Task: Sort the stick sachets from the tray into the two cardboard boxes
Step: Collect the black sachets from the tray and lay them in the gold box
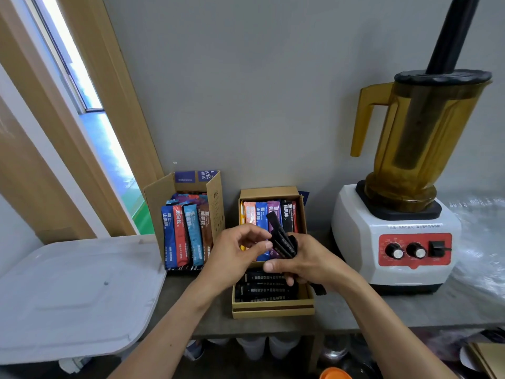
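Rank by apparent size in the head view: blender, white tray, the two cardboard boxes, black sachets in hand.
1. blender
2. white tray, nearer the camera and cut off by the frame, so unsure against the blender
3. left cardboard box and right cardboard box, alike
4. black sachets

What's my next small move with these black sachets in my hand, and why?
Probably lay the black sachets your right hand grips down onto the black pile at the right box's front; they hover just above matching ones there.
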A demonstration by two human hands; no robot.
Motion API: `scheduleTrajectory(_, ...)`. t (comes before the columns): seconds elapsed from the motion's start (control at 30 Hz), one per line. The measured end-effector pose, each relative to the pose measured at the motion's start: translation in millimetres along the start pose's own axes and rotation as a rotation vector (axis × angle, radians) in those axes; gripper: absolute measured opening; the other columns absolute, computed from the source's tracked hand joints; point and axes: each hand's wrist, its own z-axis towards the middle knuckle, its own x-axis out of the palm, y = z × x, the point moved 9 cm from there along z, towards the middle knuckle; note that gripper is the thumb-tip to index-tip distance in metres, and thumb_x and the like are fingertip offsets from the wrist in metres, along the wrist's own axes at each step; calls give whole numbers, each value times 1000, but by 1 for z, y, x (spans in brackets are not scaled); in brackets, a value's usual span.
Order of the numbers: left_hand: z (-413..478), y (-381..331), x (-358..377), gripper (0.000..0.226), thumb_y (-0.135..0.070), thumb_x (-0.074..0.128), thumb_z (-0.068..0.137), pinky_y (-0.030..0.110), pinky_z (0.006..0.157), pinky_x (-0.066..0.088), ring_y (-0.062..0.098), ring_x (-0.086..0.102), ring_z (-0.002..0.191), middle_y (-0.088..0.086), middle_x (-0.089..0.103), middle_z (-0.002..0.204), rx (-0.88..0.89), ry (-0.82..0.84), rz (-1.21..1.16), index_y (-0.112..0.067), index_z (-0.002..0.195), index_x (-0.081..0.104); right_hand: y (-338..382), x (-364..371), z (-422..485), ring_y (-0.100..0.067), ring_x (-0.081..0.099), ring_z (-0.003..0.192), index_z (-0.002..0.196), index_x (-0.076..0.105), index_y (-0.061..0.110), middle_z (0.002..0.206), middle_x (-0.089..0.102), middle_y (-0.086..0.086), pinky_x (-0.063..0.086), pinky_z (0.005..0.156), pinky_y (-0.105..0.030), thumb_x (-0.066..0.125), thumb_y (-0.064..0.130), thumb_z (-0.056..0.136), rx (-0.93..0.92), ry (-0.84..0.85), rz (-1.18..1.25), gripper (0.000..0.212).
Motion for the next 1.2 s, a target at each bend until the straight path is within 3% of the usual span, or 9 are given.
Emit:
scheduleTrajectory(0.17,3,8,-8,11,-26,64,101,18,66,56,6,70,84,-3,72,105,-112,-91,-126,-20,110,67,4,-2,-1,-9,66,67,110,63,19,92,73,-3,53,59,-24,85,36,83,-45,-17,-30,39)
scheduleTrajectory(0.27,3,9,-9,29,-42,59,99,15,56,49,9,70,77,0,73,109,-184,-109,-264,-25,123,61,4,-10,1,-4,70,95,108,59,33,111,71,10,61,80,-26,89,48,75,-63,-122,-402,47)
scheduleTrajectory(0.4,4,9,-12,17,-19,71,96,22,63,59,17,75,85,2,77,102,-147,-117,-197,-20,113,72,11,-13,2,-5,67,105,122,51,37,123,67,14,59,84,-26,81,70,71,-132,-272,-775,67)
scheduleTrajectory(0.5,0,13,-18,21,-7,72,94,27,76,63,18,75,97,2,77,104,-118,-146,-217,-16,113,72,10,-20,-1,-5,68,104,110,48,40,121,68,14,60,83,-27,81,70,70,-151,-307,-689,60)
scheduleTrajectory(0.73,-10,17,-36,35,-7,64,99,26,90,59,3,69,112,-12,76,112,-49,-153,-39,-36,119,64,-9,-44,-6,-3,70,101,109,58,37,113,70,16,63,83,-31,84,58,75,-91,-357,-451,48)
scheduleTrajectory(0.87,-18,21,-40,38,-3,63,99,18,86,59,0,68,111,-9,75,113,-66,-165,-42,-35,120,62,-11,-54,-10,-6,71,102,105,65,34,110,72,14,62,81,-31,81,39,87,-105,-434,-248,25)
scheduleTrajectory(0.97,-21,25,-40,39,-1,63,98,21,85,61,3,70,110,-6,75,114,-80,-169,-70,-31,122,63,-6,-47,-14,-8,71,75,111,69,31,93,78,10,56,65,-25,71,30,97,-101,-379,50,14)
scheduleTrajectory(1.03,-22,29,-37,38,0,65,97,25,83,62,5,72,107,-5,76,112,-100,-175,-91,-30,122,64,-2,-42,-16,-8,60,58,111,72,26,76,76,12,49,55,-22,67,30,100,-87,-339,137,13)
scheduleTrajectory(1.2,-24,29,-26,36,5,70,92,26,73,64,16,77,96,6,74,106,-159,-194,-214,-19,118,66,8,-27,-13,-10,55,57,106,74,15,64,63,-1,47,54,-18,75,31,94,-109,-250,200,21)
